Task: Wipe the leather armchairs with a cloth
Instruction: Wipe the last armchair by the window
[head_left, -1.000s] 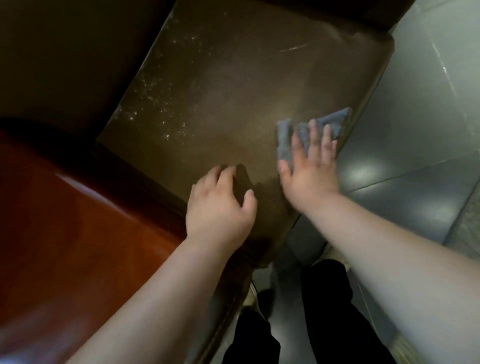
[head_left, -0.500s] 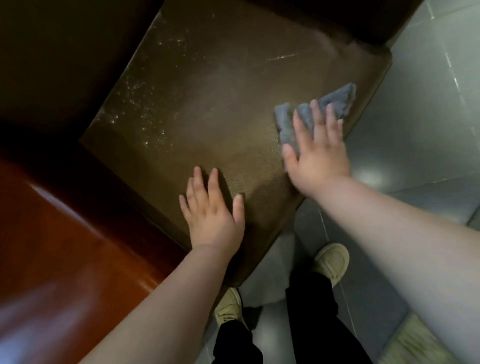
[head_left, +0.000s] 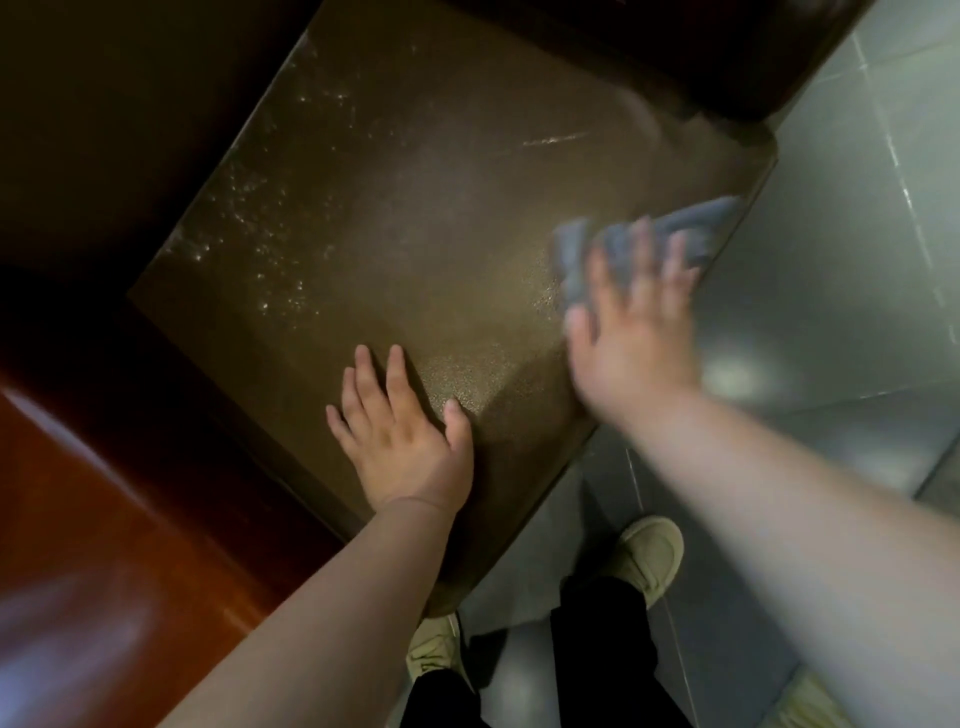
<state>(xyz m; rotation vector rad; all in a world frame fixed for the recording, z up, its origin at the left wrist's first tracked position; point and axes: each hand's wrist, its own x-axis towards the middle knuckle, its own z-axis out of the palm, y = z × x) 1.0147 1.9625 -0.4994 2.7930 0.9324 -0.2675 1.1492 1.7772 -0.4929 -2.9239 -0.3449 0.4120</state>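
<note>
The dark brown leather seat (head_left: 415, 234) of an armchair fills the middle of the view, with pale specks along its left side. A grey cloth (head_left: 670, 234) lies near the seat's right front edge. My right hand (head_left: 634, 322) presses flat on the cloth with straight, spread fingers; the hand and cloth are blurred. My left hand (head_left: 400, 426) rests flat on the seat's near corner, fingers straight.
A polished reddish wooden armrest (head_left: 93, 519) runs along the left. The dark chair back (head_left: 675, 41) rises at the top. Grey floor tiles (head_left: 857, 260) lie to the right. My own beige shoes (head_left: 649, 556) and black trousers stand below the seat's front edge.
My left hand has flattened from curled fingers to straight ones on the seat. My right hand keeps sliding the cloth along the seat's right front edge and is now blurred.
</note>
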